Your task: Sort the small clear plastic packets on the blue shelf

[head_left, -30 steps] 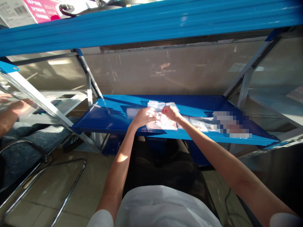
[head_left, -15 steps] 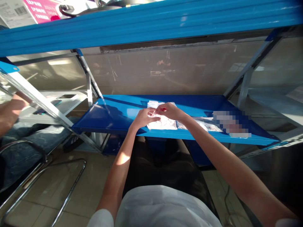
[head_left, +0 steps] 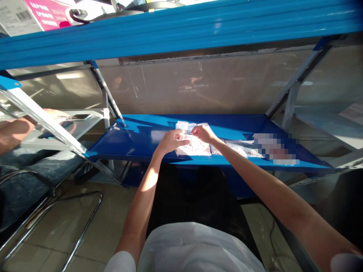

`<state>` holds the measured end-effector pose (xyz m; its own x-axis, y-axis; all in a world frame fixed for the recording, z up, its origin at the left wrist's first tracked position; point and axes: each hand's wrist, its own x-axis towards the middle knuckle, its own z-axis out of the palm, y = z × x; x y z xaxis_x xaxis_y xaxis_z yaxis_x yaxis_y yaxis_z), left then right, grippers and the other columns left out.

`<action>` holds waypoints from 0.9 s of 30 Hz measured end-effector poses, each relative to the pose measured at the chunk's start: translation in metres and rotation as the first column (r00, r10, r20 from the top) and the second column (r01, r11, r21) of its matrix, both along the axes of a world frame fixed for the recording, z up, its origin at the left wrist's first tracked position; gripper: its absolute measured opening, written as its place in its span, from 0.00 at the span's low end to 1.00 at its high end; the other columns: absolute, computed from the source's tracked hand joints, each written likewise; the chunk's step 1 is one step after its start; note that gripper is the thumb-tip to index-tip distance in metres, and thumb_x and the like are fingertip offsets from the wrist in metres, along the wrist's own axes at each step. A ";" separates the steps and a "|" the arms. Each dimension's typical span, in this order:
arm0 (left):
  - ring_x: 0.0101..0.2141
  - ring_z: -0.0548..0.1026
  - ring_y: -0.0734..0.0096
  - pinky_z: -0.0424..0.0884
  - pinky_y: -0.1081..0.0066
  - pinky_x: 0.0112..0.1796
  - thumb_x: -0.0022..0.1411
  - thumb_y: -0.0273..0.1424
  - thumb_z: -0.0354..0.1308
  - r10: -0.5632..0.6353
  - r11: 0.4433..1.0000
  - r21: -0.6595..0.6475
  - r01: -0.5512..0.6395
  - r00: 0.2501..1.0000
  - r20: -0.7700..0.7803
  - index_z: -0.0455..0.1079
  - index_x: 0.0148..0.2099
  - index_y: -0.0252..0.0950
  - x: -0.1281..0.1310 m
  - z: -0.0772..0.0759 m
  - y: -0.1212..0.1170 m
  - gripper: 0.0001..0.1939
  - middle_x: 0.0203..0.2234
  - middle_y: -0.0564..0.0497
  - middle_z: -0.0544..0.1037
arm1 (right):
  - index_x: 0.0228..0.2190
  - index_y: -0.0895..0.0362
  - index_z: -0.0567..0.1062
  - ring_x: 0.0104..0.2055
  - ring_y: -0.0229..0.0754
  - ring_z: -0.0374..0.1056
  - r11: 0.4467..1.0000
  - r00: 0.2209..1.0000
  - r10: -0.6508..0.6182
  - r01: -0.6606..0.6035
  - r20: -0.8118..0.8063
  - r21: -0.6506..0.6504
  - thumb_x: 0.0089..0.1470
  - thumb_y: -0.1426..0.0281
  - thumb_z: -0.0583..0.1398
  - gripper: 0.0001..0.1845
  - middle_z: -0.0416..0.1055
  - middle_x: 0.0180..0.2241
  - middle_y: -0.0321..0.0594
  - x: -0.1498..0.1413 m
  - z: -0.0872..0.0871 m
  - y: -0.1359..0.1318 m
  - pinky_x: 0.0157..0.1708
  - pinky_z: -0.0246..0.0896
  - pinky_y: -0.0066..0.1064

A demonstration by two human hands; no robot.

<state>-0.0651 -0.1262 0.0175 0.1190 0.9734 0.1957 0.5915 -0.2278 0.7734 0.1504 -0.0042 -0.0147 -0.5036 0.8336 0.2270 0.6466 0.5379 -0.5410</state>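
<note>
My left hand (head_left: 171, 141) is closed, its thumb and fingers gripping what looks like a small clear plastic bag (head_left: 185, 136). Just across from it, my right hand (head_left: 204, 133) makes a pinch; whatever is between those fingertips is too small to make out. Below both hands, a sunlit clear zip bag (head_left: 197, 148) of small pale pieces lies at the front of the blue shelf (head_left: 133, 139). Glare washes out its contents.
More flat clear bags (head_left: 236, 147) lie in a row to the right, ending at a pixelated patch. A blue upper beam (head_left: 181, 32) crosses overhead. At left are a slanted metal post (head_left: 48, 121), another person's arm (head_left: 17, 132) and a chrome-framed chair (head_left: 85, 223).
My right hand has drawn slightly right, widening the gap between my fingertips. My left hand stays almost in place. The other person's hand at left has reached further over the white shelf.
</note>
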 end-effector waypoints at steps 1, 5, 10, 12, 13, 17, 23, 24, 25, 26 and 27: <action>0.51 0.82 0.52 0.77 0.62 0.50 0.53 0.53 0.73 0.008 1.000 -0.004 -0.008 1.000 0.010 0.78 0.59 0.36 -0.001 0.000 0.000 0.37 0.52 0.44 0.84 | 0.38 0.60 0.84 0.36 0.44 0.76 1.000 1.000 -0.004 0.003 0.021 0.026 0.60 0.76 0.63 0.08 0.84 0.38 0.48 -0.003 -0.009 0.004 0.36 0.65 0.30; 0.50 0.82 0.52 0.77 0.61 0.51 0.52 0.52 0.75 0.011 1.000 -0.018 -0.011 0.999 0.047 0.79 0.58 0.37 -0.002 0.000 0.000 0.37 0.53 0.42 0.84 | 0.37 0.60 0.84 0.39 0.45 0.77 0.999 0.999 -0.003 0.002 0.038 0.037 0.62 0.75 0.63 0.08 0.84 0.41 0.50 -0.013 -0.033 0.015 0.38 0.67 0.30; 0.50 0.82 0.52 0.78 0.62 0.50 0.53 0.52 0.74 -0.014 1.000 -0.001 0.014 0.996 0.087 0.80 0.57 0.38 -0.006 0.002 0.000 0.35 0.51 0.44 0.85 | 0.38 0.58 0.84 0.37 0.44 0.76 1.000 0.997 0.012 -0.013 0.073 0.013 0.62 0.74 0.63 0.07 0.84 0.40 0.48 -0.016 -0.034 0.016 0.35 0.66 0.28; 0.51 0.82 0.52 0.78 0.61 0.49 0.53 0.51 0.75 -0.003 1.000 -0.017 0.005 0.996 0.090 0.79 0.58 0.38 -0.008 0.000 0.002 0.35 0.50 0.44 0.85 | 0.37 0.58 0.84 0.36 0.43 0.76 1.000 0.995 0.024 -0.025 0.095 0.003 0.62 0.75 0.63 0.08 0.84 0.39 0.47 -0.015 -0.029 0.012 0.34 0.64 0.28; 0.50 0.82 0.52 0.79 0.61 0.49 0.53 0.51 0.75 0.006 1.000 -0.022 -0.005 0.996 0.088 0.79 0.58 0.37 -0.009 -0.001 0.003 0.36 0.50 0.43 0.85 | 0.37 0.58 0.84 0.37 0.43 0.76 1.000 0.994 0.027 -0.028 0.106 0.002 0.62 0.75 0.63 0.08 0.84 0.39 0.46 -0.015 -0.027 0.011 0.35 0.64 0.28; 0.48 0.83 0.51 0.79 0.60 0.47 0.51 0.50 0.76 0.034 0.999 -0.007 -0.034 0.997 0.073 0.80 0.58 0.37 -0.011 -0.005 0.007 0.36 0.48 0.42 0.85 | 0.32 0.59 0.84 0.38 0.45 0.75 1.000 0.990 0.017 -0.018 0.139 0.005 0.60 0.76 0.62 0.09 0.83 0.36 0.46 -0.016 -0.018 0.006 0.36 0.62 0.30; 0.50 0.82 0.51 0.78 0.59 0.51 0.52 0.53 0.75 0.005 1.000 -0.005 -0.005 1.000 0.024 0.79 0.58 0.38 -0.010 -0.005 0.006 0.37 0.52 0.42 0.84 | 0.39 0.59 0.83 0.37 0.44 0.74 0.996 0.998 -0.058 0.055 -0.035 -0.076 0.64 0.72 0.60 0.10 0.83 0.42 0.49 -0.009 -0.003 -0.003 0.33 0.61 0.30; 0.50 0.82 0.52 0.78 0.59 0.51 0.53 0.53 0.74 -0.009 1.000 0.001 0.009 1.000 0.019 0.79 0.58 0.38 -0.009 -0.004 0.004 0.36 0.52 0.43 0.84 | 0.38 0.59 0.82 0.37 0.44 0.74 0.993 0.992 -0.060 0.048 -0.111 -0.110 0.63 0.70 0.61 0.10 0.83 0.42 0.49 -0.007 0.002 -0.006 0.33 0.62 0.30; 0.51 0.82 0.52 0.77 0.60 0.52 0.54 0.53 0.74 -0.017 1.000 0.008 0.017 1.000 0.015 0.79 0.58 0.38 -0.008 -0.003 0.003 0.35 0.53 0.44 0.84 | 0.38 0.59 0.82 0.37 0.44 0.73 0.990 0.983 -0.050 0.025 -0.179 -0.138 0.63 0.67 0.62 0.10 0.82 0.41 0.48 -0.006 0.008 -0.011 0.33 0.61 0.30; 0.51 0.82 0.53 0.77 0.61 0.52 0.54 0.53 0.74 -0.018 1.000 0.015 0.018 1.000 0.010 0.79 0.57 0.39 -0.007 -0.002 0.001 0.34 0.53 0.44 0.84 | 0.37 0.58 0.82 0.36 0.43 0.72 0.988 0.973 -0.029 -0.008 -0.230 -0.157 0.62 0.65 0.62 0.11 0.82 0.39 0.47 -0.005 0.014 -0.017 0.32 0.61 0.30; 0.51 0.81 0.53 0.77 0.61 0.51 0.55 0.52 0.74 -0.014 1.000 0.021 0.014 1.000 0.004 0.79 0.57 0.39 -0.006 -0.001 -0.001 0.33 0.53 0.44 0.84 | 0.36 0.58 0.82 0.35 0.43 0.71 0.985 0.964 -0.003 -0.043 -0.264 -0.168 0.61 0.62 0.63 0.12 0.81 0.37 0.46 -0.004 0.020 -0.024 0.32 0.60 0.31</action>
